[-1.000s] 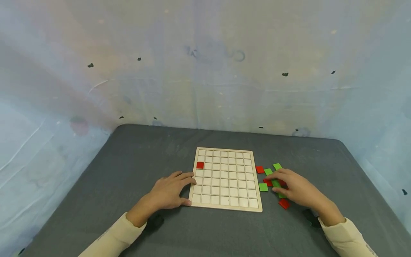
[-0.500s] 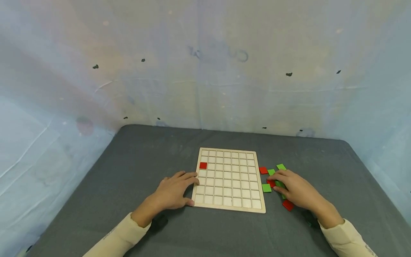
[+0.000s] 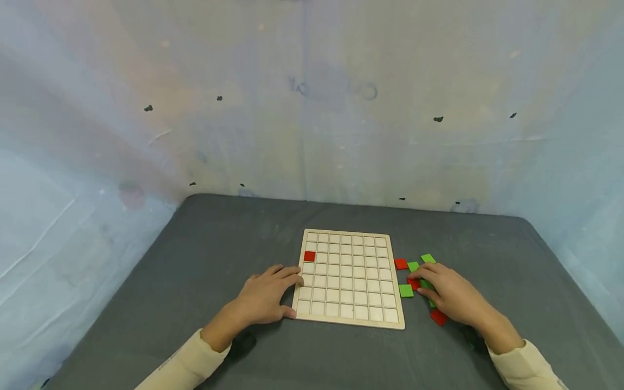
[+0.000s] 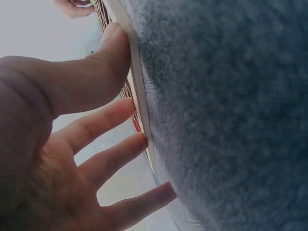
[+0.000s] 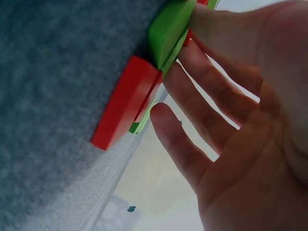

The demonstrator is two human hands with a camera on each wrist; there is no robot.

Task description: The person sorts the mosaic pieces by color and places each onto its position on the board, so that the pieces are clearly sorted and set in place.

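Observation:
A pale wooden grid board (image 3: pixel 348 279) lies flat on the dark cloth. One red tile (image 3: pixel 309 256) sits in its left column, toward the back. My left hand (image 3: pixel 263 297) rests at the board's left edge, fingertips on the rim and thumb near the front corner; the left wrist view shows the fingers spread. Over the loose tiles beside the board is my right hand (image 3: pixel 453 292), its thumb and index finger apart on either side of a red tile (image 3: pixel 414 284). Whether they touch that tile cannot be made out. The hand partly hides several green tiles (image 3: pixel 427 285).
Around the right hand lie a green tile (image 3: pixel 406 291) close to the board, a red tile (image 3: pixel 401 264), a green tile (image 3: pixel 428 258) farther back and a red tile (image 3: pixel 439 317) in front. A light, printed cloth wall (image 3: pixel 312 108) rises behind the table.
The head view has shifted slightly. My right thumb and index finger have drawn a little closer together around the red tile. The left hand stays at the board's edge.

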